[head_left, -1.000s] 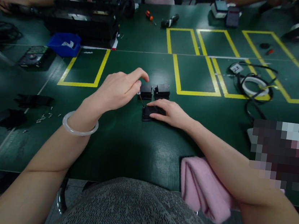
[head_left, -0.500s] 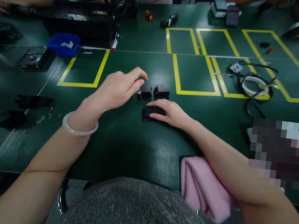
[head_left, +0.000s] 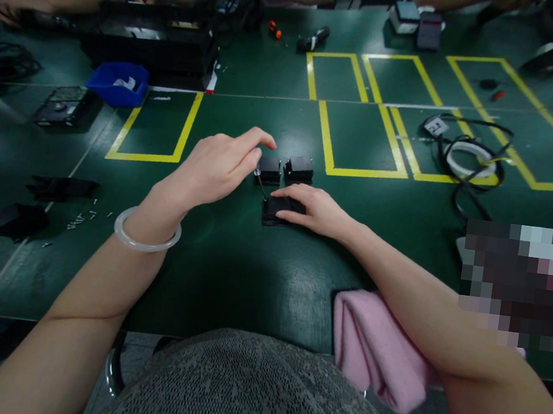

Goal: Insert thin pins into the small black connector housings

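My left hand [head_left: 218, 167] is closed in a pinch round a small screwdriver [head_left: 260, 183], whose thin tip slants down onto a flat black part [head_left: 274, 208] on the green table [head_left: 229, 262]. My right hand [head_left: 316, 210] lies over that black part and presses it down, fingers wrapped along its edge. Two small black blocks [head_left: 285, 168] stand side by side just behind the part. A pale bangle sits on my left wrist.
A pink cloth [head_left: 370, 343] hangs over the near table edge at right. Yellow tape rectangles [head_left: 360, 137] mark the middle. A blue tray [head_left: 118, 81], black cases, coiled cables [head_left: 468, 160] and loose screws [head_left: 81, 215] lie around. Other people's hands work along the far edge.
My hands stay almost still on the screwdriver and the black part. Other people's hands at the far edge have shifted.
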`<state>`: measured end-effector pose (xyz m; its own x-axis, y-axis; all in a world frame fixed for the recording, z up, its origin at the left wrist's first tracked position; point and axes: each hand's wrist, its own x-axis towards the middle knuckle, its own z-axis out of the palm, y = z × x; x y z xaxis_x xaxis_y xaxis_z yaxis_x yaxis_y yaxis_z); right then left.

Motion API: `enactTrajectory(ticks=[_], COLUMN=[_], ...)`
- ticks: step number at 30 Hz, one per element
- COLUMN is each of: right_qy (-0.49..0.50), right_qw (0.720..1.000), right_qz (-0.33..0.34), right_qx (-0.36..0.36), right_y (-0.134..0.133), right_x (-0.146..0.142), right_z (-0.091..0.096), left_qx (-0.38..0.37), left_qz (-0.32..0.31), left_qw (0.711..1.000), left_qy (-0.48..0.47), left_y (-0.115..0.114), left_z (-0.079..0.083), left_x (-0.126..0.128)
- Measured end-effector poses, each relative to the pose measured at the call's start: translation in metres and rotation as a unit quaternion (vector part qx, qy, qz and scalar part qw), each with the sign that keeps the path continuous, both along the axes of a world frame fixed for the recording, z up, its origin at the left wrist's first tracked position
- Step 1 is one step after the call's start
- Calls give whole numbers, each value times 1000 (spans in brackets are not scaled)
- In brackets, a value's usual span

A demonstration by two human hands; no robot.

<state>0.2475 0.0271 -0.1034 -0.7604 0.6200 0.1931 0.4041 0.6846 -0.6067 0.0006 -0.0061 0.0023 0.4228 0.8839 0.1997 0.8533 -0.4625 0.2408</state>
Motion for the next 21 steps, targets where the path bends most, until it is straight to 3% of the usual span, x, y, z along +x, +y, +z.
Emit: enactTrajectory(ticks=[21], right_qy=[3], right_qw=[1000], right_qz=[2], right_qx=[3], right_y=[0], right_x=[0], right_z=[-1], left_qx=[17], left_qz=[3], left_qw=[1000], left_qy=[-3], left_y=[2], left_z=[-2], left_x=[1])
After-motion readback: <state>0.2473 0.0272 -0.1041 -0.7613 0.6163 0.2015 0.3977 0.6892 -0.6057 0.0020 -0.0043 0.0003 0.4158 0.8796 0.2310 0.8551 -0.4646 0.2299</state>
